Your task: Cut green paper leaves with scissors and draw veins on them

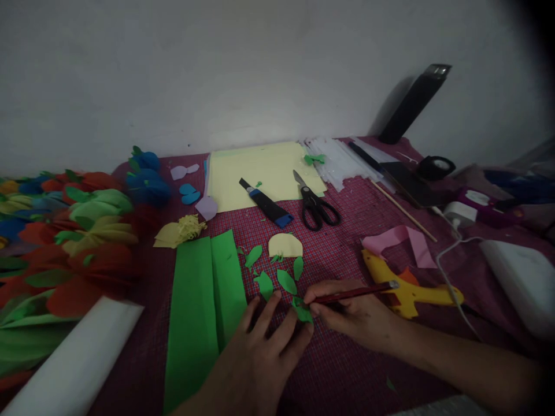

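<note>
My right hand (pixel 359 315) is closed around a dark red pencil (pixel 347 293). Its low end meets a small green paper leaf (pixel 302 310). My left hand (pixel 264 349) lies on the cloth with fingers spread, the fingertips at the edge of that leaf. Other cut paper leaves, such as one (pixel 287 281) just beyond the fingers, are scattered nearby, along with a cream paper piece (pixel 285 245). Two green paper strips (pixel 193 323) lie left of my left hand, partly under its forearm.
Black scissors (pixel 314 208) and a blue-black utility knife (pixel 269 203) rest by yellow paper sheets (pixel 255 167). A yellow glue gun (pixel 403 286) and pink ribbon (pixel 396 238) lie right. Colourful paper flowers (pixel 102 208) and a white roll (pixel 82 358) fill the left.
</note>
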The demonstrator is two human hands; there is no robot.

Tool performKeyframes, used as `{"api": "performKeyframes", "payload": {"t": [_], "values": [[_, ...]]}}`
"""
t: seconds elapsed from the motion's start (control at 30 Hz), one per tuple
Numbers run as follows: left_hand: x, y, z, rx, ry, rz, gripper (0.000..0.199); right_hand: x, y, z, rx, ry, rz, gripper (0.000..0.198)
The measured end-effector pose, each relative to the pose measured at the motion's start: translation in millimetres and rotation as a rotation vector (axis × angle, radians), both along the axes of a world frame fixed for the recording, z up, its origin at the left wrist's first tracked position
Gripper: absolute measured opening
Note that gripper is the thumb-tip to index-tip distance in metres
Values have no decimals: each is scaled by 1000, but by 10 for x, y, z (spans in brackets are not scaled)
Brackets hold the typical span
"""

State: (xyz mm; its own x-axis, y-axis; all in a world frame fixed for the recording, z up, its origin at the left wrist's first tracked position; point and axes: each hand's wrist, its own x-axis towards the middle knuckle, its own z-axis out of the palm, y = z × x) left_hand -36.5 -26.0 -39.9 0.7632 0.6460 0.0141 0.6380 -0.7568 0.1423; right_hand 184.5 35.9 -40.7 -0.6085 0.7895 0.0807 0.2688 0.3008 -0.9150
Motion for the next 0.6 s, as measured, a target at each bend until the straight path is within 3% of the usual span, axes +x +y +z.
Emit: {"api": "performKeyframes", "payload": {"t": [0.4,0.6], "values": [[-32,-2,-12,6,1,-2,72,15,-11,57,-129,84,-106,10],[-21,7,31,-49,10,5,81,14,-9,47,-88,39,-50,11]]}}
